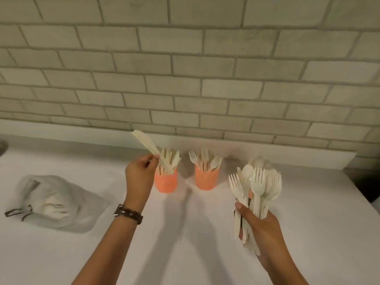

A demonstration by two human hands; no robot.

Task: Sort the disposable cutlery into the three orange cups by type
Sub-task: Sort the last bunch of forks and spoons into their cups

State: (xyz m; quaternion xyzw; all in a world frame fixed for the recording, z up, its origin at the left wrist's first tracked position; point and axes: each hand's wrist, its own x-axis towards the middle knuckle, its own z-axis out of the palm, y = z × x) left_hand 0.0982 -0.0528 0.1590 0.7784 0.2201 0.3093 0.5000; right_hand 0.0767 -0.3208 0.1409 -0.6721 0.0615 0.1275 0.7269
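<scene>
Two orange cups show fully on the white counter: the left cup (165,182) holds knives, the middle cup (206,179) holds forks. A third cup (250,194) is almost hidden behind a bundle; spoons (259,161) stick up from it. My left hand (139,173) pinches a cream plastic knife (147,147), tilted, its lower end over the left cup. My right hand (257,221) grips a bundle of mixed forks and spoons (255,192) upright, in front of the third cup.
A crumpled clear plastic bag (55,202) with some cutlery inside lies on the counter at the left. A brick-tile wall (185,79) rises right behind the cups. The counter's right edge (366,200) drops off near the bundle.
</scene>
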